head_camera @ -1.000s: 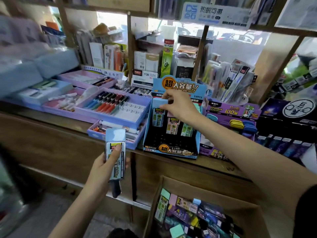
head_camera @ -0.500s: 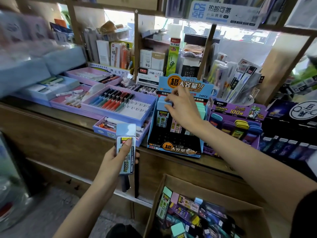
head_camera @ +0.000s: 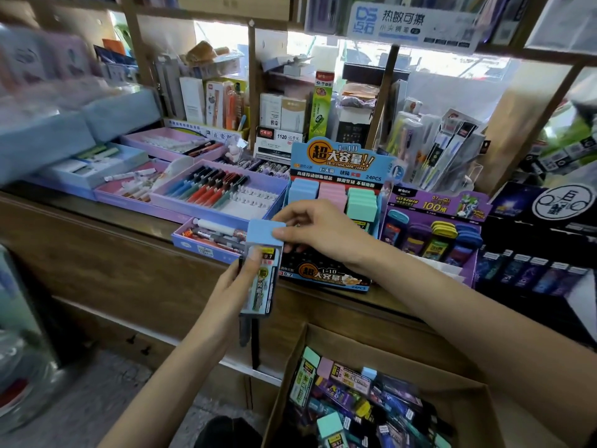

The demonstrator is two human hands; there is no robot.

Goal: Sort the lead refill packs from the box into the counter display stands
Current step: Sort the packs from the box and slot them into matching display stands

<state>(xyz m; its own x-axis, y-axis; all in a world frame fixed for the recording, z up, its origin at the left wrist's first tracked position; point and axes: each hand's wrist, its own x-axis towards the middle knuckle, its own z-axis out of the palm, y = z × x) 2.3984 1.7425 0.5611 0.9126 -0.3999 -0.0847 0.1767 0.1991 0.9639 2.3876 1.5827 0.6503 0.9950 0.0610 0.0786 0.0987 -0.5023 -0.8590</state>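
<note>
right hand [head_camera: 323,234] now pinches pack [head_camera: 262,230] in left hand [head_camera: 237,287], wooden counter [head_camera: 142,221], shelves [head_camera: 252,76]

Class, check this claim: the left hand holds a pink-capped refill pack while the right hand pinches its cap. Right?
No: the cap is blue, not pink. In the head view the left hand holds a blue-capped refill pack while the right hand pinches its cap.

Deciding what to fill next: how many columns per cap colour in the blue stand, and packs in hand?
Blue column: 1
Pink column: 1
Green column: 1
Held blue pack: 1
Total: 3 columns, 1 pack
</note>
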